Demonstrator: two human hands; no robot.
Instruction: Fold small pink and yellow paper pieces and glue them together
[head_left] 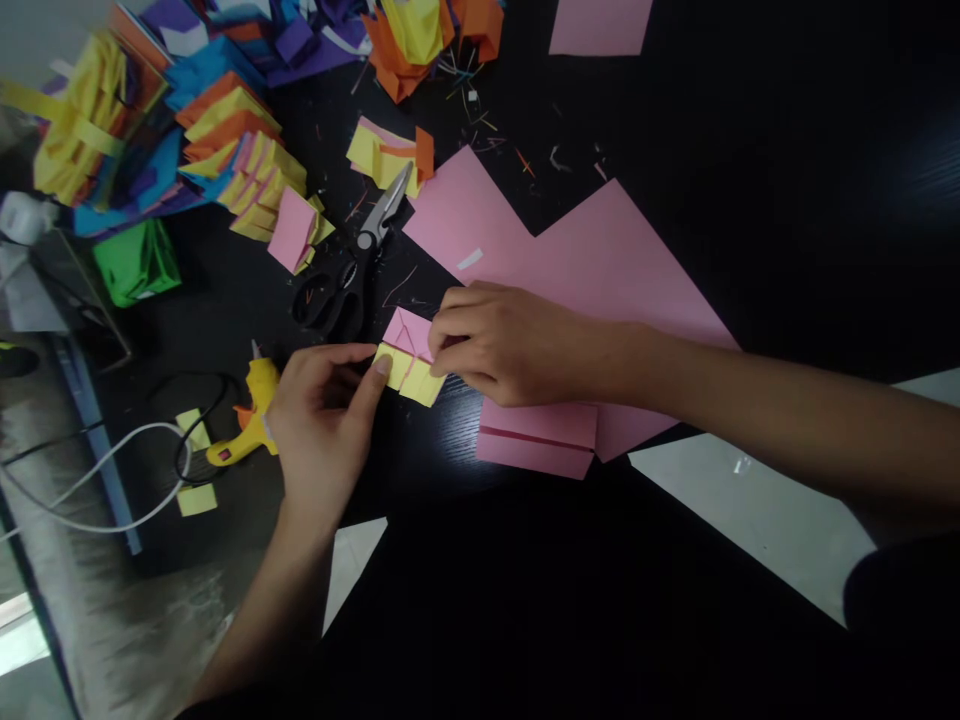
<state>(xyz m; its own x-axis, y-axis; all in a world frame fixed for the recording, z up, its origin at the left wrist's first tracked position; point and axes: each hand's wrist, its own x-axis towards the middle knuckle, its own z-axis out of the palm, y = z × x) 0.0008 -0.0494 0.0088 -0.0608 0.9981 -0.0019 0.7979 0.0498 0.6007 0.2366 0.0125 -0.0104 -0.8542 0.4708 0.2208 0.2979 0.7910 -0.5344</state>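
Between my two hands is a small folded paper piece (pixel 406 340), pink on its far half and yellow on its near half. My left hand (pixel 322 420) pinches its left edge, with the thumb on the yellow part. The fingers of my right hand (pixel 491 345) are closed on its right edge and cover that side. Pink paper sheets (pixel 600 270) lie under my right hand and forearm. A creased pink piece (pixel 536 440) rests just below that hand. Scissors (pixel 360 255) with black handles lie beyond the paper piece, blades partly spread.
A yellow glue gun (pixel 255 415) lies left of my left hand, near a looped white cable (pixel 112 460). Folded coloured papers (pixel 232 140) crowd the far left, beside a green folded piece (pixel 137 262). Paper scraps (pixel 525 162) are scattered on the black table (pixel 787 150).
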